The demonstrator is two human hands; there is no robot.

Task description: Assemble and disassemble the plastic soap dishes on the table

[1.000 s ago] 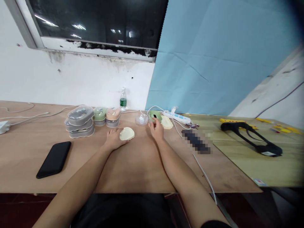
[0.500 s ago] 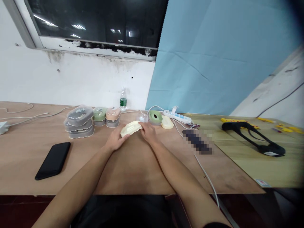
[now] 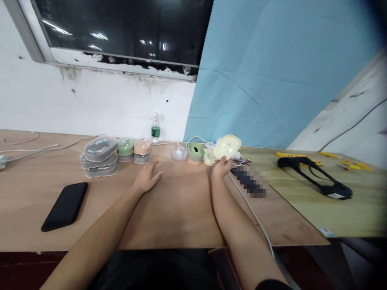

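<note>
A pale yellow plastic lid point(image 3: 227, 146), oval with a raised middle, is gripped at its lower edge by my right hand point(image 3: 222, 167). It is held tilted over another pale yellow piece point(image 3: 208, 157) and partly hides the power strip. My left hand point(image 3: 148, 177) rests near the table with its fingers apart and nothing in it. Beyond that hand stand a peach-lidded box point(image 3: 142, 146) and a green-lidded box point(image 3: 125, 147), both with grey bases. A green lid point(image 3: 196, 150) with a dark slot sits on a peach piece, beside a clear plastic piece point(image 3: 179, 153).
Stacked grey boxes point(image 3: 101, 149) stand at the left, behind a black phone point(image 3: 65, 206). A water bottle point(image 3: 155, 129) is by the wall. White cables point(image 3: 254, 213) cross the table. A black strap-like frame point(image 3: 314, 177) and yellow pieces point(image 3: 358, 164) lie at the right.
My right hand has carried the yellow lid right and up, away from my left hand. The left hand has let go of it and its fingers have spread.
</note>
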